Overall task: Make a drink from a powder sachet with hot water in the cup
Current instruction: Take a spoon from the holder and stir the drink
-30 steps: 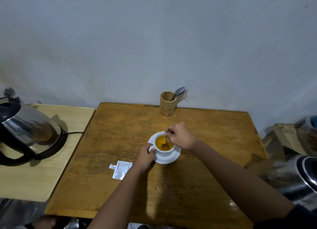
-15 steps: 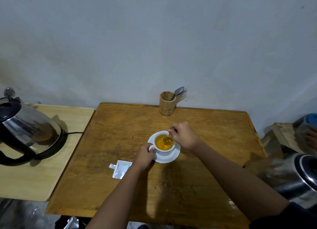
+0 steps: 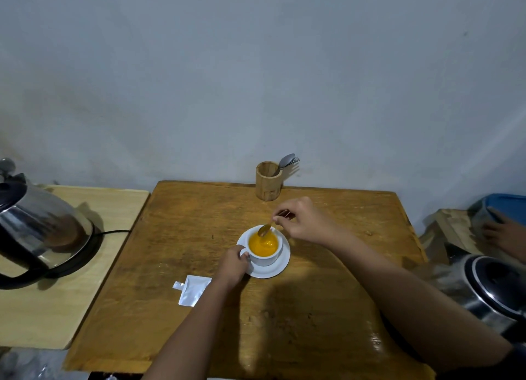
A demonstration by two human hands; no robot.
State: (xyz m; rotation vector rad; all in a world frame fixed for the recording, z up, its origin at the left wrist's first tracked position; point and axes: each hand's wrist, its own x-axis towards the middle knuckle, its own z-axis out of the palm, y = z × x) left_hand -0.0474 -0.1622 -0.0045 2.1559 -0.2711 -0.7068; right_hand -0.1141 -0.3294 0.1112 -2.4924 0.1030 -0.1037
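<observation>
A white cup [image 3: 266, 259] full of orange drink stands on a white saucer [image 3: 280, 266] in the middle of the wooden table [image 3: 199, 223]. My left hand [image 3: 232, 265] grips the cup's handle on its left side. My right hand [image 3: 303, 220] pinches a small spoon [image 3: 266, 229] by its handle, with the bowl lifted just above the drink at the cup's far rim. A torn white sachet [image 3: 192, 290] lies flat on the table, left of my left wrist.
A wooden holder [image 3: 268, 184] with a spoon and a fork stands at the table's far edge. A steel electric kettle [image 3: 37, 226] sits on a lighter side table to the left. Another metal pot [image 3: 495, 291] and someone's hand [image 3: 503, 231] are at the right.
My right hand has raised the spoon out of the drink and drawn back toward the far right of the cup. The left hand has stayed on the handle.
</observation>
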